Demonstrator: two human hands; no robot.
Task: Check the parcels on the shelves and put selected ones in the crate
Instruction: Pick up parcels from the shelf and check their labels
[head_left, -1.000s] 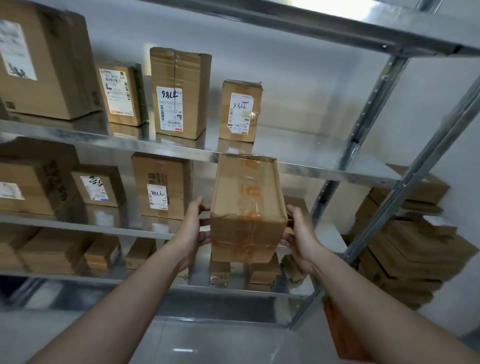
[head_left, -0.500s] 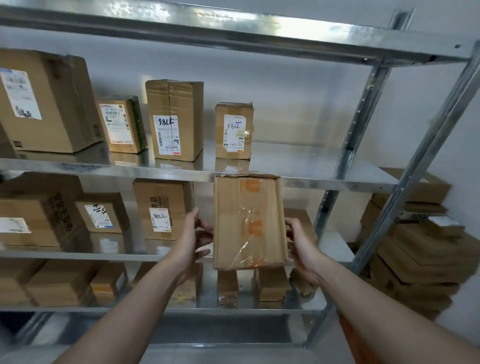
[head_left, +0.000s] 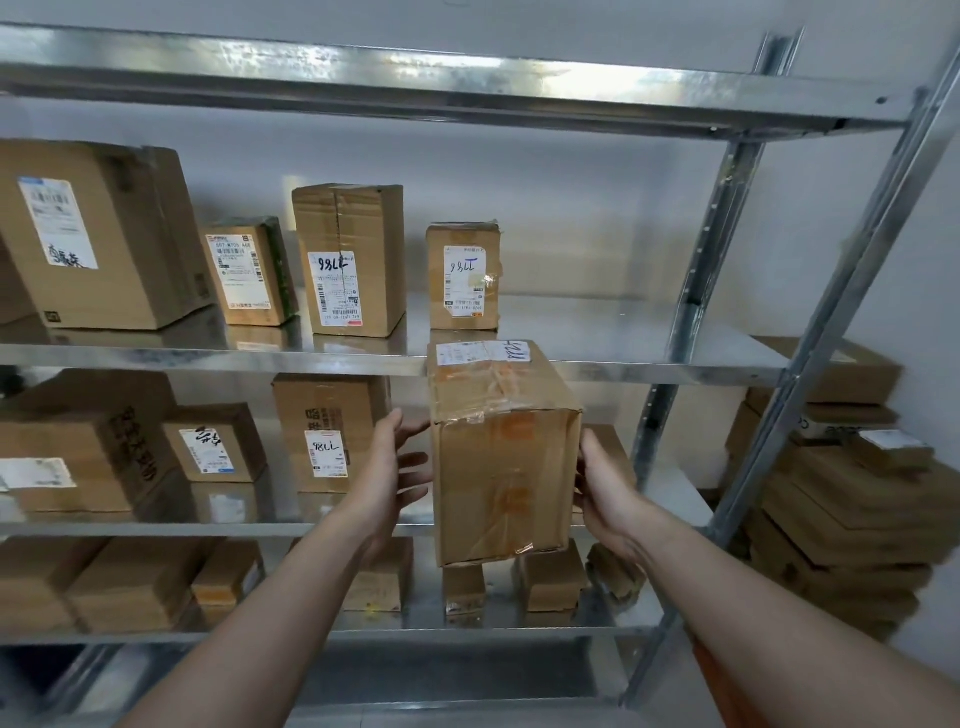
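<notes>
In the head view, the parcel (head_left: 504, 467) is upright in the air, its top overlapping the front edge of the upper loaded shelf (head_left: 649, 371), right of centre. The right hand (head_left: 605, 493) grips its right side. The left hand (head_left: 389, 467) is spread, fingertips seemingly touching its left face. Labelled boxes (head_left: 348, 260) stand behind, and flat cartons (head_left: 841, 509) are stacked beyond the rack's right end.

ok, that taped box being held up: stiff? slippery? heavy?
Probably stiff: the taped box shows square edges between the left hand and right hand. Glossy tape over its faces could make a grip slip. Likely light for its size, since side pressure alone apparently carries it.
</notes>
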